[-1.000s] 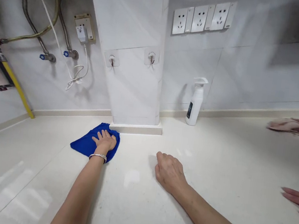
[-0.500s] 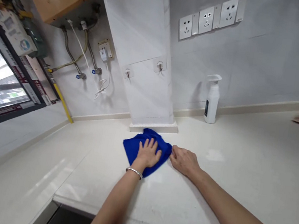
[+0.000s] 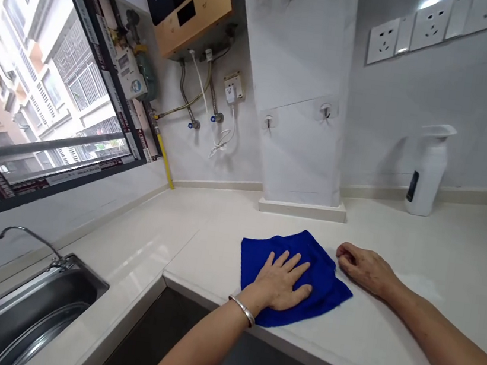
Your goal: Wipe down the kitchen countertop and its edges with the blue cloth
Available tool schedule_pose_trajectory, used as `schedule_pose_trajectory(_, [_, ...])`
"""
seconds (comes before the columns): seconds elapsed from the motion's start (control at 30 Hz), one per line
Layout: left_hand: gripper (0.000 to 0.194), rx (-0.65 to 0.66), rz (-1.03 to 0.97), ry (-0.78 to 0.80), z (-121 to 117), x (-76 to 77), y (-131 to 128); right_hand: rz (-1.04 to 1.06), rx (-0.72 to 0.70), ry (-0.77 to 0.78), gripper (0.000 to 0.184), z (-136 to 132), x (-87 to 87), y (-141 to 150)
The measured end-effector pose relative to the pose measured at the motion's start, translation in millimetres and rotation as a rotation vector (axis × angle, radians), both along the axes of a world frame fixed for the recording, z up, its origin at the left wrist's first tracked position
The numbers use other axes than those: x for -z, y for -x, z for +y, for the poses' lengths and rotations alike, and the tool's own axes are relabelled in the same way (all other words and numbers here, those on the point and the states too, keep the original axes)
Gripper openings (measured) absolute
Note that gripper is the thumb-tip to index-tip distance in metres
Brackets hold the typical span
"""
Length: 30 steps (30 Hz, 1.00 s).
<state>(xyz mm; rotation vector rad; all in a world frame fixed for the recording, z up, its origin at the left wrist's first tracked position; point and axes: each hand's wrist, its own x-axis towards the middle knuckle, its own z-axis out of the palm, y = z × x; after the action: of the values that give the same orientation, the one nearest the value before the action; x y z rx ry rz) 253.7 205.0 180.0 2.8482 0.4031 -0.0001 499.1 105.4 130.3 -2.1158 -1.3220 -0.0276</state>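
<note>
A blue cloth [image 3: 320,282] lies spread on the white countertop [image 3: 217,245], close to its front edge. My left hand [image 3: 279,283], with a silver bangle at the wrist, rests flat on the cloth with fingers spread. Just right of the cloth, my right hand [image 3: 364,267] sits on the counter with its fingers curled in. It looks apart from the cloth's edge, and nothing shows inside it.
A white spray bottle [image 3: 428,171] stands against the back wall at right. A pillar [image 3: 302,148] with hooks meets the counter behind the cloth. At lower left is a steel sink [image 3: 48,300] with a tap [image 3: 34,233]. A water heater [image 3: 198,9] hangs above.
The view has swung left, bringing the sink in. The cloth and my left hand have come nearer the counter's front edge. My right hand has let go of the cloth's corner.
</note>
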Motion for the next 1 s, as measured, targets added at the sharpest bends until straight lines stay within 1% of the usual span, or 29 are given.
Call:
schedule_pose_trajectory(0.07, [0.072, 0.000, 0.003, 0.012, 7.3, -2.3, 22.6, 0.029, 0.006, -0.013, 0.011, -1.7, 2.0, -2.0])
schedule_pose_trajectory(0.17, [0.071, -0.099, 0.020, -0.015, 28.2, -4.5, 54.8, 0.095, -0.023, -0.024, 0.013, -4.9, 6.1, -6.4])
schedule_pose_trajectory(0.23, [0.070, -0.204, 0.024, -0.044, 48.1, -5.0, 77.6, 0.137, -0.028, -0.032, 0.014, -6.8, 10.0, -10.7])
schedule_pose_trajectory(0.33, [0.070, -0.371, 0.029, -0.068, 84.7, -5.2, 118.2, 0.172, -0.012, -0.045, 0.016, -7.5, 19.1, -20.2])
schedule_pose_trajectory(0.47, [0.073, -0.654, 0.046, -0.100, 134.4, -7.0, 186.8, 0.187, 0.004, -0.065, 0.020, -1.2, 33.7, -36.7])
schedule_pose_trajectory(0.53, [0.074, -0.794, 0.055, -0.114, 152.5, -8.1, 221.9, 0.184, -0.019, -0.071, 0.022, 2.5, 37.8, -42.1])
schedule_pose_trajectory(0.6, [0.075, -0.894, 0.069, -0.124, 164.3, -8.3, 251.9, 0.166, -0.042, -0.079, 0.022, 3.5, 36.6, -41.5])
schedule_pose_trajectory(0.7, [0.073, -0.982, 0.095, -0.138, 172.0, -6.2, 282.5, 0.138, -0.019, -0.049, 0.022, -1.9, 23.3, -27.5])
schedule_pose_trajectory(0.8, [0.072, -1.062, 0.127, -0.148, 171.4, -3.5, 298.6, 0.116, 0.012, 0.053, 0.022, -9.7, 2.8, -7.1])
schedule_pose_trajectory(0.87, [0.072, -1.105, 0.144, -0.153, 167.1, -3.5, 306.4, 0.107, 0.016, 0.105, 0.020, -13.1, -6.4, 0.9])
schedule_pose_trajectory(0.93, [0.071, -1.136, 0.158, -0.151, 159.7, -5.6, 314.5, 0.106, 0.017, 0.127, 0.018, -14.2, -6.6, -0.2])
schedule_pose_trajectory(1.0, [0.071, -1.170, 0.172, -0.141, 150.0, -8.7, 322.9, 0.108, 0.010, 0.132, 0.016, -12.2, 2.3, -10.4])
